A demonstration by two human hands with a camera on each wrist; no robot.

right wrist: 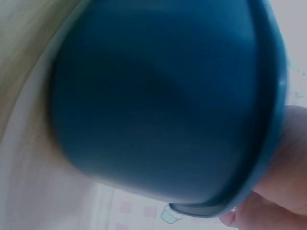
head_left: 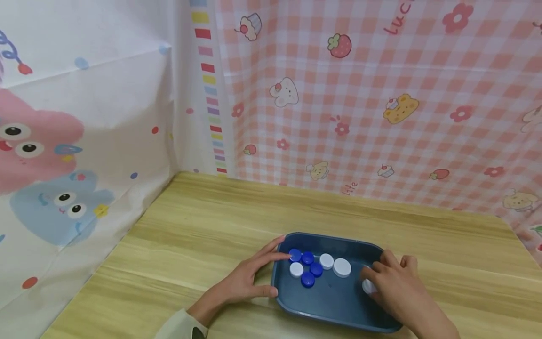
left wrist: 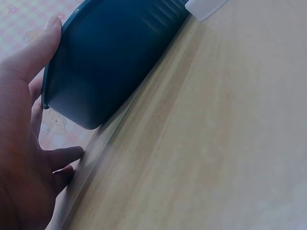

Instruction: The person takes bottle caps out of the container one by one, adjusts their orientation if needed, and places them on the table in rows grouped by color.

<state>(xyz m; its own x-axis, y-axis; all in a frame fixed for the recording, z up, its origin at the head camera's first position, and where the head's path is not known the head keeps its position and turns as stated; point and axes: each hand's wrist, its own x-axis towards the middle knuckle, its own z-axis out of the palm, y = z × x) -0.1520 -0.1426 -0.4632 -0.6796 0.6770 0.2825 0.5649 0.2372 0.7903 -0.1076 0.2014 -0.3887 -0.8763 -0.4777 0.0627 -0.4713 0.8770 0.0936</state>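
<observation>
In the lower right of the head view, a dark blue tray (head_left: 330,299) sits on the worktop (head_left: 203,221), its open side up. Its long axis runs from left to right across the frame, sloping slightly downward, so the right end lies lower than the left. In the left wrist view its outer wall slants from the left edge toward the top; in the right wrist view that wall fills the middle.

The tray lies between the two hands. The left hand (head_left: 250,278) is spread at the left end, fingers extended and clenched on nothing: its thumb is by the near left part of the rim, and one finger reaches over the edge to a blue disc (head_left: 296,254). Whether that fingertip touches the disc, I cannot tell. The right hand (head_left: 398,285) is over the right end, fingers curled down into the tray and grasping a white disc (head_left: 367,286), which they partly cover.

Toward the left half of the tray, three more blue discs (head_left: 315,270) and three more white discs (head_left: 342,267) lie flat, well apart from the right hand. Behind, at upper right, hangs a pink checked cloth (head_left: 364,141).
</observation>
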